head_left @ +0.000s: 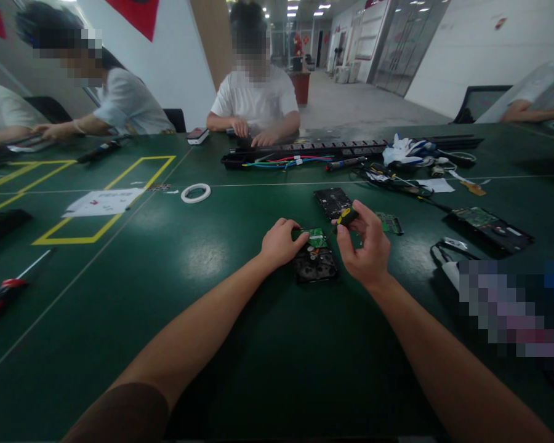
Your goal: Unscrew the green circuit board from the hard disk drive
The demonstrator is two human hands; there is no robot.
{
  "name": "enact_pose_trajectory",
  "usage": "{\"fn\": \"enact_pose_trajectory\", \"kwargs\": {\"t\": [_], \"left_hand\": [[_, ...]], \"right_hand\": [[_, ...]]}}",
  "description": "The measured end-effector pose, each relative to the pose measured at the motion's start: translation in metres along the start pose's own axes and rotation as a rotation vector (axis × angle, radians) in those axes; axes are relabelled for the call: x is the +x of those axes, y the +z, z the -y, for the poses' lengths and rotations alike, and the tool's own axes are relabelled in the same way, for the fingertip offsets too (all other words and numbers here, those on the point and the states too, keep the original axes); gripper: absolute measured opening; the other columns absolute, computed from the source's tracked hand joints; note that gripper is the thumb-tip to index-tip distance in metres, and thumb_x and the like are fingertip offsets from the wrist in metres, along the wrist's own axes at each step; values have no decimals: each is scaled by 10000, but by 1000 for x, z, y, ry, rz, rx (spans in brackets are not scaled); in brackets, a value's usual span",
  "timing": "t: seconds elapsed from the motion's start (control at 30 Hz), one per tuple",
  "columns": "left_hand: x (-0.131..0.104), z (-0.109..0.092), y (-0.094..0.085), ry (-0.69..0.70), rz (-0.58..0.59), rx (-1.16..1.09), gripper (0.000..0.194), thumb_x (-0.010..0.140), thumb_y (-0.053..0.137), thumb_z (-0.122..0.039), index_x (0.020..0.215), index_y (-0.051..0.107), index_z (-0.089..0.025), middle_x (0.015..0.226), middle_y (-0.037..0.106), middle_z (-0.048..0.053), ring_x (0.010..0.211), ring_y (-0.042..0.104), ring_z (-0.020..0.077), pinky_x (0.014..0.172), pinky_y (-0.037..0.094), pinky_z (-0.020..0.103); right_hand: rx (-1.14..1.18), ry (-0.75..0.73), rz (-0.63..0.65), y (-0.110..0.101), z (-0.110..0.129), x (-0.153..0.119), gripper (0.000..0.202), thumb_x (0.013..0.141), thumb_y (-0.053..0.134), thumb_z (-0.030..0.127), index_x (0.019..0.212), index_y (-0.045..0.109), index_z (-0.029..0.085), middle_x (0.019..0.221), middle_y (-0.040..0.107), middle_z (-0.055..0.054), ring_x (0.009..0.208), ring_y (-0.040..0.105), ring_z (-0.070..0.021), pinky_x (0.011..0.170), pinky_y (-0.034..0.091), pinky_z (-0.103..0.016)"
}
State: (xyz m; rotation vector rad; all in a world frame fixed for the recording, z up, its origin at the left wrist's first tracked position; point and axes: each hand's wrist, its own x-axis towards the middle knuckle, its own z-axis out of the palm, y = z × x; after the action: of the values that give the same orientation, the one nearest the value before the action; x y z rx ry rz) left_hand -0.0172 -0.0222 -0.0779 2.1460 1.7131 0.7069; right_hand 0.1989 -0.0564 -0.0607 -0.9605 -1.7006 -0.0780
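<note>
A hard drive (316, 268) with a green circuit board exposed lies on the green table in front of me. My left hand (281, 243) is closed on its left side, thumb resting over the board. In my right hand (368, 251) a short screwdriver (347, 216) with a yellow-and-black handle is pinched between fingers and thumb, just above the drive's right side. Its tip is too small to make out. Behind it lies a second hard drive (329, 200), and a loose green circuit board (390, 223) sits right of my right hand.
Another hard drive (489, 230) lies at the right. A white tape roll (196, 193), a paper sheet (104, 202) and a red-and-black screwdriver (9, 290) are to the left. Across the table, a person (258, 101) works near long black strips (351, 147) and gloves (409, 151).
</note>
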Motion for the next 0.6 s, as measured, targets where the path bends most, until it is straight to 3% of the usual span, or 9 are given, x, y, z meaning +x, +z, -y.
{"fn": "enact_pose_trajectory", "kwargs": {"t": [0.13,0.37,0.6], "left_hand": [[2,2,0,0,-9,5,377,960,626,-552,1138,703,-229,1168,672,78,1049,664,251,913,538,375],[2,2,0,-14,-6,21,389,963,609,-574,1146,703,-244,1192,672,69,1047,666,250,873,537,368],[2,2,-1,-16,7,11,395,967,608,-579,1157,698,-244,1209,671,68,1050,662,242,887,539,360]], "right_hand": [[71,21,32,2,1,-3,647,979,609,257,1571,357,332,1434,632,-104,1027,778,-249,922,686,-459],[-39,5,-40,0,-4,-1,655,922,718,298,1514,441,346,1329,677,-85,899,770,-230,798,705,-436],[44,24,38,-1,2,1,630,968,603,221,1554,388,305,1430,639,-116,1028,780,-239,931,679,-440]]}}
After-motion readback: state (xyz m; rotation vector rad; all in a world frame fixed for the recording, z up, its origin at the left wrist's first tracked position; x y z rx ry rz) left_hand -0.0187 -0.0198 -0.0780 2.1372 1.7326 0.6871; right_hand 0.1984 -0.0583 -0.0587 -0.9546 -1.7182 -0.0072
